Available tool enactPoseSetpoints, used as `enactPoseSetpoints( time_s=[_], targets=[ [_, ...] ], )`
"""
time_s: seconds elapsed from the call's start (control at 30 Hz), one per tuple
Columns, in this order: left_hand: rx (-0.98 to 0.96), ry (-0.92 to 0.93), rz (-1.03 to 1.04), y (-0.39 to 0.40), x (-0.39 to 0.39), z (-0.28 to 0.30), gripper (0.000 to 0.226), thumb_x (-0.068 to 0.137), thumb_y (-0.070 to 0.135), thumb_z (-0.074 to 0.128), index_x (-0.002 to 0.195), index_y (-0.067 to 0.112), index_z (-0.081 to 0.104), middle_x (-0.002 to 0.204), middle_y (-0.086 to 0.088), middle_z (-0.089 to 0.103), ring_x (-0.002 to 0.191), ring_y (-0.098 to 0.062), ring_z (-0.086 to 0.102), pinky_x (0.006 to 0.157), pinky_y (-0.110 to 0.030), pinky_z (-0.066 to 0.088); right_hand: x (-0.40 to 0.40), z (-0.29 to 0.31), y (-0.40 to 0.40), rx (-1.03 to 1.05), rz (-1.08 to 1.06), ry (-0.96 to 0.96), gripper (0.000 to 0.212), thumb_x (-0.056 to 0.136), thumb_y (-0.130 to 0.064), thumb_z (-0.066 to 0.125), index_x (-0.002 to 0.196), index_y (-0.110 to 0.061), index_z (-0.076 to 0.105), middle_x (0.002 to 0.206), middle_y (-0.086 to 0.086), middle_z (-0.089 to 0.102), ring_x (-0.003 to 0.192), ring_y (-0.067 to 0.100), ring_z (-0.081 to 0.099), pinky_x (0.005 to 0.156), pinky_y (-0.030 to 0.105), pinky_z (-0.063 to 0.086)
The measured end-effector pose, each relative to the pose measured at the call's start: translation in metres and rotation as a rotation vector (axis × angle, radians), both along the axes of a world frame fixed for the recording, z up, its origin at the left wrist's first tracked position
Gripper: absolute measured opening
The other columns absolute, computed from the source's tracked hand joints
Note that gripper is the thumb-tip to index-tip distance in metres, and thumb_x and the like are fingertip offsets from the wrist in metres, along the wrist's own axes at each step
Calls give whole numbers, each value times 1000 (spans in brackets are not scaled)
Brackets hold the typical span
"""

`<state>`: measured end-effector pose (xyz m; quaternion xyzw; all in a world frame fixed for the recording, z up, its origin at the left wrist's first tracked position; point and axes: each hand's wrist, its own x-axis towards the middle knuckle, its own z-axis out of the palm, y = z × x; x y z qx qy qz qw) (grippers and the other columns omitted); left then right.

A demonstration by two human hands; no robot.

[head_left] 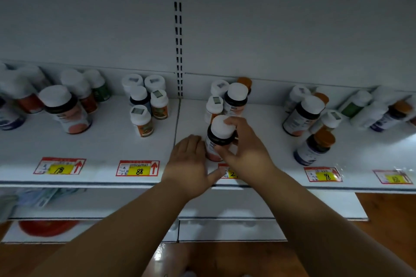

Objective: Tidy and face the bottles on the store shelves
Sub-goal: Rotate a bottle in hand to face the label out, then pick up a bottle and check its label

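Bottle (221,136), gripped at the cap by the right hand (244,148) and steadied by the left hand's (191,162) open fingers, should be turned label-forward at the shelf (108,141) edge.

I'm in a shop: white metal shelf (108,146) in front of me, grouped supplement bottles (144,119) standing on it, red-and-yellow price tags (137,168) along its front edge, a slotted upright (177,29) on the back panel.
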<state>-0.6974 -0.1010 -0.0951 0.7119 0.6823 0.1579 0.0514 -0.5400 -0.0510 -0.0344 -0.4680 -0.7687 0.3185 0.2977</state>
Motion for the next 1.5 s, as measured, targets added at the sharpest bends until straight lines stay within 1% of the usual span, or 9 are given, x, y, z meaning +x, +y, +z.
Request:
enactPoseSetpoints(
  time_s=[0.17,0.3,0.43,0.67,0.83,1.07,1.23,1.37,1.5],
  targets=[
    [-13,20,12,-1,0,3,89,78,76,45,121,0,59,126,-20,59,120,-36,52,104,-44,41,4,12,-2,-65,42,-10,63,82,-23,72,134,-29,38,135,-4,48,121,10,50,102,33,45],
    [70,-40,101,-19,12,24,73,75,68,48,107,3,63,106,-15,64,100,-35,59,86,-41,49,27,34,-18,82,31,10,75,84,-29,72,146,-24,31,136,-8,41,121,-4,36,101,7,29],
    [205,-126,75,-41,64,45,44,82,54,49,102,16,58,96,-4,59,90,-24,54,75,-35,45,82,50,-31,173,-30,-49,69,88,-33,66,146,-29,28,143,-1,38,127,9,41,105,26,38],
    [282,-161,-180,-7,229,70,38,85,43,55,112,16,57,105,-1,59,96,-21,55,83,-32,42,241,62,-23,319,-150,-49,61,87,-24,67,141,-20,39,130,-7,43,115,6,48,99,22,41],
    [232,-246,-233,15,350,78,43,87,47,50,119,19,57,113,1,59,105,-18,53,90,-30,42,362,66,-8,300,-241,-154,50,89,-32,66,133,-26,45,125,-9,49,105,-3,48,88,12,39],
    [127,-292,-201,66,428,76,46,89,46,57,128,21,53,124,2,56,114,-17,51,97,-32,42,432,53,53,199,-346,-165,37,92,-33,61,126,-27,49,122,-7,51,97,1,50,82,21,46],
    [-34,-354,-178,128,446,62,49,92,45,53,135,22,46,132,3,49,120,-17,45,100,-28,38,449,39,141,114,-411,-232,43,92,-33,60,131,-35,43,133,-1,48,112,21,56,92,35,51],
    [-171,-406,-114,161,457,57,48,94,42,55,138,25,42,136,5,46,121,-14,44,103,-30,40,454,20,190,22,-283,-393,60,89,-29,62,139,-39,29,145,10,38,123,34,50,97,41,48],
    [-223,-408,-112,172,462,54,48,93,39,57,136,21,44,134,-1,48,118,-16,48,98,-28,41,455,13,208,14,-293,-275,39,91,-31,59,124,-32,39,118,8,52,98,29,59,82,37,51]
  ],
)
